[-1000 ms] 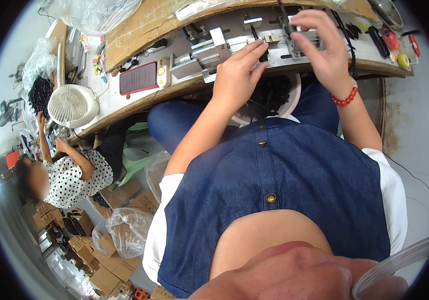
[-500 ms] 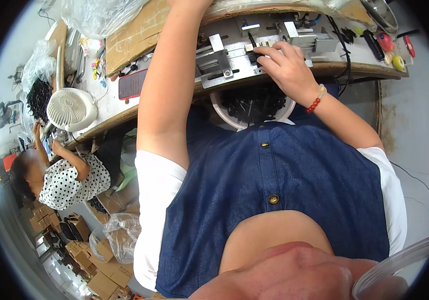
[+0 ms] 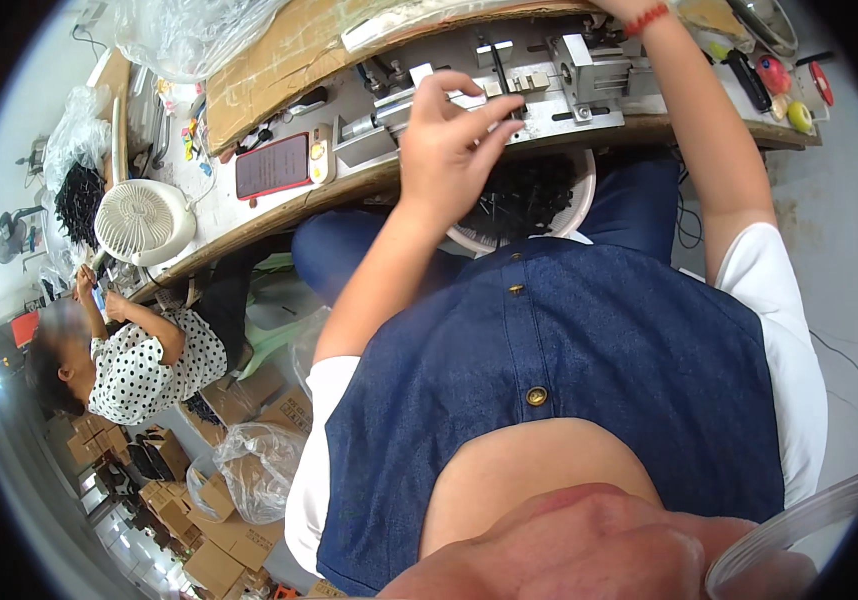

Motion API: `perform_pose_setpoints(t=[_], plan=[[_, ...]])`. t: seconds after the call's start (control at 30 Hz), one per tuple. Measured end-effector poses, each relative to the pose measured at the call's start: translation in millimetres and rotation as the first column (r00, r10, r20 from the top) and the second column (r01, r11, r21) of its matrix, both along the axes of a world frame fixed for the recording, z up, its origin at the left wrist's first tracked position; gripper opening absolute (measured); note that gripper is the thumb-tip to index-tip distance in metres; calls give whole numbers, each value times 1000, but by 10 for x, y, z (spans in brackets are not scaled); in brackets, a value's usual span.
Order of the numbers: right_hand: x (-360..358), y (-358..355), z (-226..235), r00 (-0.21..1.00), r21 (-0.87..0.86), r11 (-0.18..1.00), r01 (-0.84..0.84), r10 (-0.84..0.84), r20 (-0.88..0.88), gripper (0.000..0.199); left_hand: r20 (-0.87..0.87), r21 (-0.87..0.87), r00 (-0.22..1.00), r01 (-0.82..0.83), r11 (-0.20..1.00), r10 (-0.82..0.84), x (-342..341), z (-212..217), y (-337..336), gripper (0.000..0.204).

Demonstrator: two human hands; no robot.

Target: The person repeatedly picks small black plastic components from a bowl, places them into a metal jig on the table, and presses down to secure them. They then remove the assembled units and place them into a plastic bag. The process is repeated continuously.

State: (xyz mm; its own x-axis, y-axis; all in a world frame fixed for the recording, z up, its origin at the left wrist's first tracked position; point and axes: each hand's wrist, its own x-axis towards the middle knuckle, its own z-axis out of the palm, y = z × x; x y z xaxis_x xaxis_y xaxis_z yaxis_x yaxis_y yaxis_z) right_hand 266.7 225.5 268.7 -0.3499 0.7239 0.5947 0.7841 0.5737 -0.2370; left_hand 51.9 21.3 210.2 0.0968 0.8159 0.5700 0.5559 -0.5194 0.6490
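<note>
My left hand [image 3: 444, 140] is over the metal fixture [image 3: 577, 75] at the bench's front edge. Its thumb and index finger close on the lower part of a thin black rod [image 3: 499, 68]. The rod stands out away from me across the fixture's middle, where small pale metal blocks [image 3: 534, 84] sit. My right arm reaches past the fixture's right side to the far part of the bench. Only a bit of my right hand [image 3: 621, 6] shows, above a red bead bracelet; its fingers are cut off by the upper edge.
A white basket [image 3: 589, 190] of black parts sits below the bench edge, near my lap. Left on the bench are a red-cased phone [image 3: 272, 167], cardboard [image 3: 279, 60] and a white fan [image 3: 144, 220]. Another person [image 3: 154, 350] works farther left.
My left hand came back from the far side to the fixture and pinches the rod. My right hand left the fixture and reached far out. The fixture's left clamp looks shifted left.
</note>
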Motion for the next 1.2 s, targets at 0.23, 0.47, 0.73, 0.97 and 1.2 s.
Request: perform_pose_setpoints(t=[0.23,0.47,0.73,0.97,1.2], plan=[[-171,184,27,994,-117,988,-98,102,28,24,-123,-12,991,-60,998,58,137,-393,1,23],[28,-662,387,951,-327,927,-182,83,-297,20,-159,-20,984,-81,997,77,163,-363,-33,29],[140,-1559,-164,892,-97,900,-425,399,-212,16,-413,560,763,-217,800,497,-559,420,846,28],[-100,-1754,-672,923,-92,930,-357,366,118,19,-454,59,854,-257,964,256,-1208,596,1604,26],[-167,-1690,-730,914,-23,938,-346,343,216,19,-197,-176,962,-226,958,191,-865,853,1044,22]])
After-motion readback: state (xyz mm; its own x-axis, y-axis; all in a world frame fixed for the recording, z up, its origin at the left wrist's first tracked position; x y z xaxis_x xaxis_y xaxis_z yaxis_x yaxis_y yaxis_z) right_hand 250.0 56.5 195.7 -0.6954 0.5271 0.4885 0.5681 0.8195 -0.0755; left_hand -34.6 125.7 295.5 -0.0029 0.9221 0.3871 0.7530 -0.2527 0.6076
